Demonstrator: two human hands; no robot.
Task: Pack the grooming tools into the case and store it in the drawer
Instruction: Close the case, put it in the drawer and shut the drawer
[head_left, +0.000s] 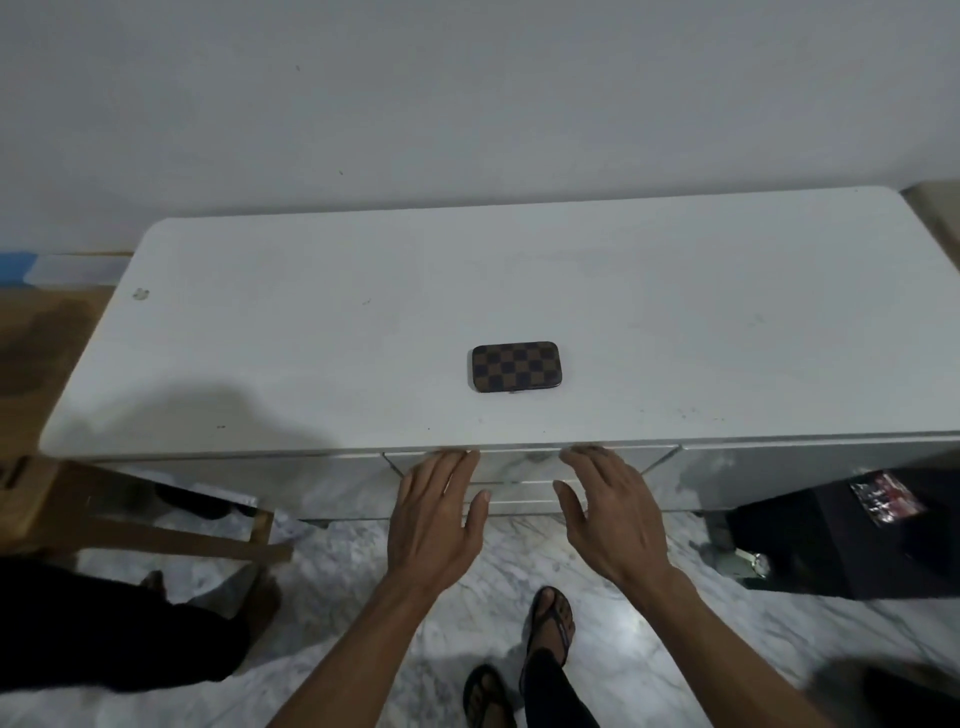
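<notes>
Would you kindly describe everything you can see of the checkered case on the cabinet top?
The case is a small, flat rectangle with rounded corners, covered in a brown and dark checkered pattern that looks like leather or imitation leather. It is closed and lies flat, long side running left to right, near the middle of the white cabinet top, slightly back from the front edge. Nothing touches it but that surface; both hands are at the drawer front below, apart from it.

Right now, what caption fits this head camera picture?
Both open hands reach the drawer front; checkered case lies shut on top.
</notes>
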